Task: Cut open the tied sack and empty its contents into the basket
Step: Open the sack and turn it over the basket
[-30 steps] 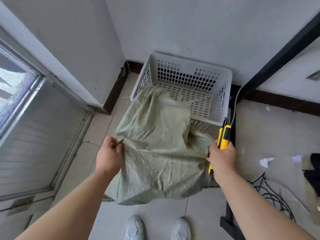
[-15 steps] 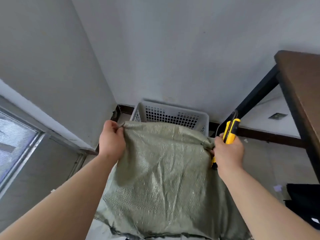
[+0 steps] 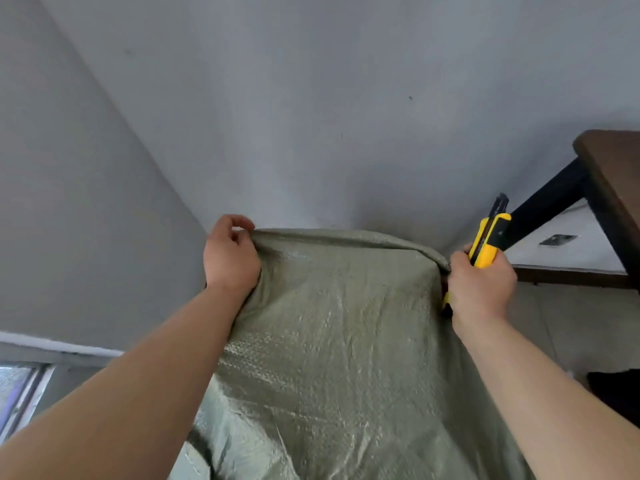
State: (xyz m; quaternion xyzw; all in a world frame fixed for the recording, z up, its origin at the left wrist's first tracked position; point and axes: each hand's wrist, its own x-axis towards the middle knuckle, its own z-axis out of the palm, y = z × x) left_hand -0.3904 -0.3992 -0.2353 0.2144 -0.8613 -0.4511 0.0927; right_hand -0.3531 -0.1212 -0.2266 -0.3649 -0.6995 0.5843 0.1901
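The grey-green woven sack (image 3: pixel 339 341) hangs lifted in front of me, held up by its top edge and filling the lower middle of the view. My left hand (image 3: pixel 230 258) grips the sack's upper left corner. My right hand (image 3: pixel 479 289) grips the upper right corner together with a yellow and black utility knife (image 3: pixel 488 242), whose tip points up. The white basket is hidden behind the raised sack.
Grey walls meet in a corner straight ahead. A dark brown table top (image 3: pixel 613 174) on a black metal frame (image 3: pixel 543 206) stands at the right. A window frame (image 3: pixel 24 393) shows at lower left. Something black (image 3: pixel 613 389) lies on the floor at right.
Both hands have raised the sack higher, from floor level to chest height. The view has tilted up and the basket has gone out of sight behind the sack.
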